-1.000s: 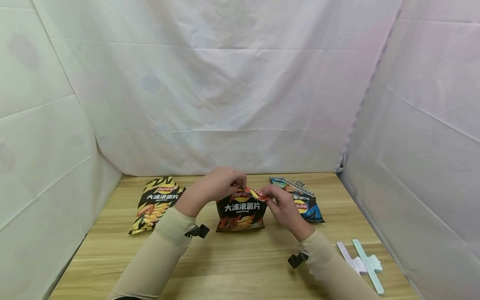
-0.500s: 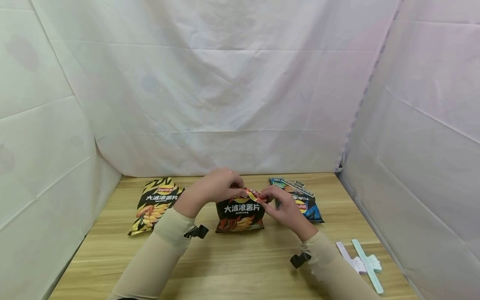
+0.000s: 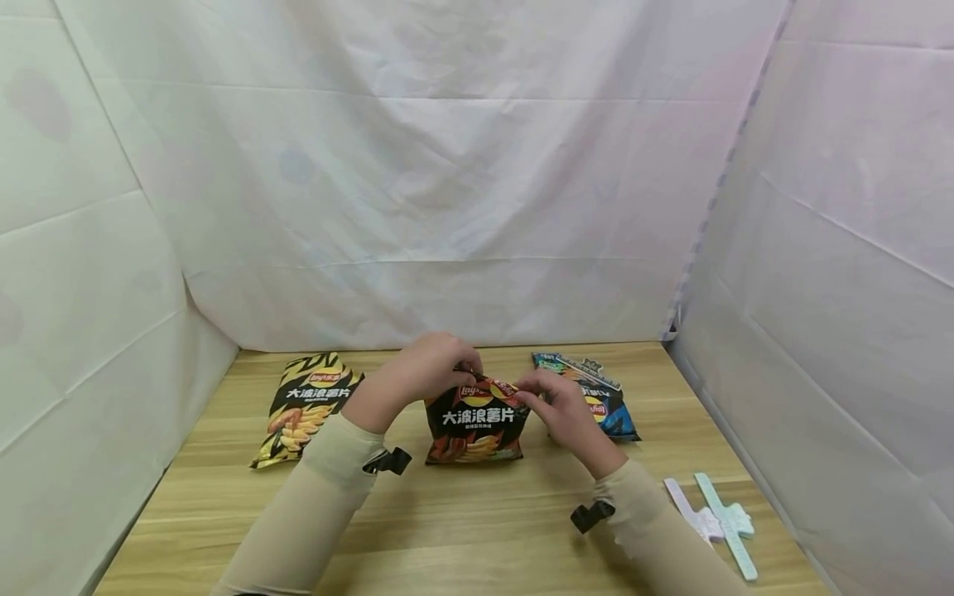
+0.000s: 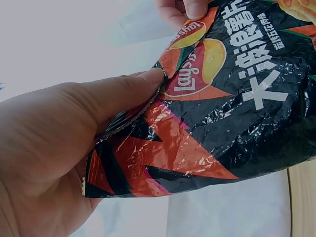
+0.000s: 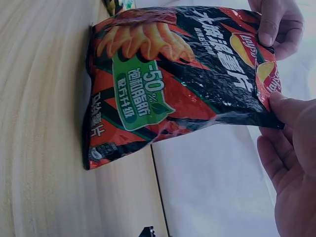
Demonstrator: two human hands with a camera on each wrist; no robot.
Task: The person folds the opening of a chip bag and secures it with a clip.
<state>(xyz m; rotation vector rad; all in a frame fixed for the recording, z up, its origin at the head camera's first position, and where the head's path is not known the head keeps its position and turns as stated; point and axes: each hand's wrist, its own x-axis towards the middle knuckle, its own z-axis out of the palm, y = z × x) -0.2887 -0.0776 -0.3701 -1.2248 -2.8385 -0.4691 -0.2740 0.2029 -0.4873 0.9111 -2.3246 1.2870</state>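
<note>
"What did the hands have?"

"The left hand (image 3: 431, 364) pinched one top end of the black-and-red chip bag (image 3: 477, 426), thumb in front. The right hand (image 3: 561, 406) pinched the other, its thumb on the folded strip (image 4: 186, 37)."

"And what had changed?"

"Half a second earlier the strip was bunched up over the front logo (image 3: 475, 392). Now it lay flatter along the top, and the logo showed again. I judged the fold neater, though only fingers seemed to secure it."

"Where was the bag?"

"Upright mid-table (image 3: 462, 530), its bottom edge apparently resting there."

"Beyond it?"

"A yellow-and-black bag (image 3: 305, 410) lay left; right, a blue bag (image 3: 611, 420) with a grey clip (image 3: 589, 372) across its far end. Nearer, at the right, lay a lilac clip (image 3: 701, 520) and a mint clip (image 3: 727, 527)."
</note>
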